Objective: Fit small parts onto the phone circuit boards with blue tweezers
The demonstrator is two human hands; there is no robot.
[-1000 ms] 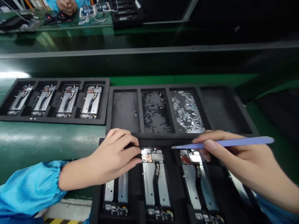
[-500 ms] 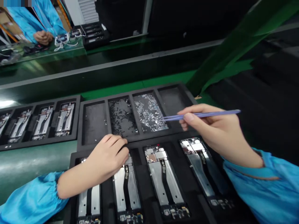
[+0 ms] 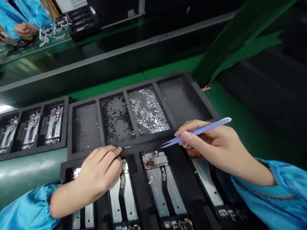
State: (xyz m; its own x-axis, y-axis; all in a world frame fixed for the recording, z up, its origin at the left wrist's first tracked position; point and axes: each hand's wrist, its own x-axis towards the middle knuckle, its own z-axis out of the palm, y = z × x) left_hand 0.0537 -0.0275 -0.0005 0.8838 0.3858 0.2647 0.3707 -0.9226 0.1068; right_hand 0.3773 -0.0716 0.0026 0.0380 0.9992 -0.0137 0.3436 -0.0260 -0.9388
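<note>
My right hand [image 3: 206, 139] pinches purple tweezers [image 3: 203, 130] between thumb and fingers. The tweezers' tips are at the top edge of an opened phone [image 3: 155, 185], close to a small red spot [image 3: 157, 148]; whether they grip a tiny piece is too small to tell. My left hand [image 3: 98, 169] lies loosely bent across the upper parts of two other opened phones, fingertips at the foam tray's upper edge, its thumb hidden. The phone at the right [image 3: 207, 182] is partly covered by my right hand. All these phones lie in a black foam tray [image 3: 177, 166].
Behind stands a sectioned foam tray [image 3: 102, 124] with many tiny silver pieces [image 3: 152, 111] and dark pieces [image 3: 117, 118] in separate compartments. Another tray of opened phones [image 3: 54, 124] is at the left. A green post [image 3: 230, 38] rises at the right. Across the bench are a co-worker's clasped hands [image 3: 25, 31].
My right hand has brought the tweezers from the silver pieces' compartment down to the phone's top edge. The view has shifted; my left hand stays over the phones.
</note>
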